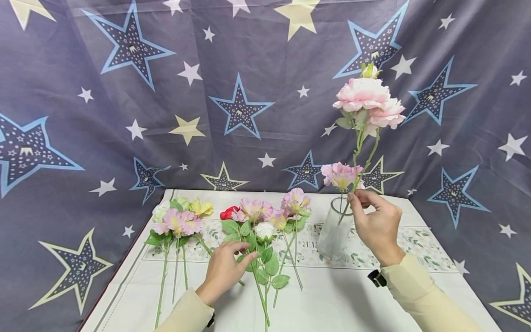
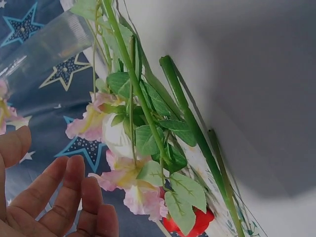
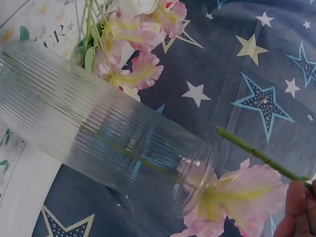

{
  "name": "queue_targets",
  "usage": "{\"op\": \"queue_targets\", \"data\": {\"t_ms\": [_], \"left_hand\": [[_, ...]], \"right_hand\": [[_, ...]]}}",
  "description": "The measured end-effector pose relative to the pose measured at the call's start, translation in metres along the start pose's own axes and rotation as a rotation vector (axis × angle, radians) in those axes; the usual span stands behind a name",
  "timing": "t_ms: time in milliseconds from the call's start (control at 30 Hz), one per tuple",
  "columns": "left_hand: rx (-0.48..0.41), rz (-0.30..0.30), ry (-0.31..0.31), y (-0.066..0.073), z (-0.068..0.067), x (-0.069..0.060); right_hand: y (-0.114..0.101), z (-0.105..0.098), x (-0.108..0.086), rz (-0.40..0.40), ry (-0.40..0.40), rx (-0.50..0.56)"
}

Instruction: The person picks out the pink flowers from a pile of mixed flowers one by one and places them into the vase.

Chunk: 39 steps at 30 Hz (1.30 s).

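My right hand [image 1: 378, 226] pinches the green stem [image 3: 259, 157] of a pale pink peony [image 1: 365, 94], its blooms high above the ribbed glass vase [image 1: 332, 235]. In the right wrist view the stem's cut end is outside the vase, apart from its rim. One pink-purple flower [image 1: 341, 175] stands in the vase, its head above the mouth. My left hand [image 1: 226, 267], fingers loosely bent and holding nothing, hovers beside a group of lying flowers. That group has pink-purple blooms [image 1: 254, 210], a white rose [image 1: 265, 229] and a red flower [image 1: 229, 212].
Farther left lies another bunch with a pink-purple bloom [image 1: 179, 222] and a yellow flower [image 1: 201, 207]. A floral-printed strip [image 1: 398, 249] crosses the white tabletop [image 1: 315, 304]. Behind the table hangs a dark curtain [image 1: 274, 129] with stars.
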<state>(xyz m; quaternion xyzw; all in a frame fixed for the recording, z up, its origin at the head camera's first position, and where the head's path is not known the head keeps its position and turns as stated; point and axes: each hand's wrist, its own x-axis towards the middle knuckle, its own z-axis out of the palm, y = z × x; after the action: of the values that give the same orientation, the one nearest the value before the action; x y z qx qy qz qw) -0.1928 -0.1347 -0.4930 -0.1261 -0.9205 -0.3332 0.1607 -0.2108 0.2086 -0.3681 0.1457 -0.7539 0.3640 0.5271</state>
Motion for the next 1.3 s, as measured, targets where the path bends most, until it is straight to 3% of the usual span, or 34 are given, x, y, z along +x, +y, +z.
{"op": "queue_targets", "data": {"t_ms": [600, 967, 1300], "left_hand": [[0.004, 0.014, 0.000, 0.001, 0.001, -0.002], [0.005, 0.004, -0.018, 0.004, 0.002, -0.001], [0.005, 0.004, -0.019, 0.005, 0.002, 0.000]], "right_hand": [[0.009, -0.002, 0.021, 0.008, 0.043, -0.050], [0.023, 0.002, 0.016, 0.063, 0.036, -0.060], [0.031, 0.008, 0.002, 0.057, 0.000, -0.092]]}}
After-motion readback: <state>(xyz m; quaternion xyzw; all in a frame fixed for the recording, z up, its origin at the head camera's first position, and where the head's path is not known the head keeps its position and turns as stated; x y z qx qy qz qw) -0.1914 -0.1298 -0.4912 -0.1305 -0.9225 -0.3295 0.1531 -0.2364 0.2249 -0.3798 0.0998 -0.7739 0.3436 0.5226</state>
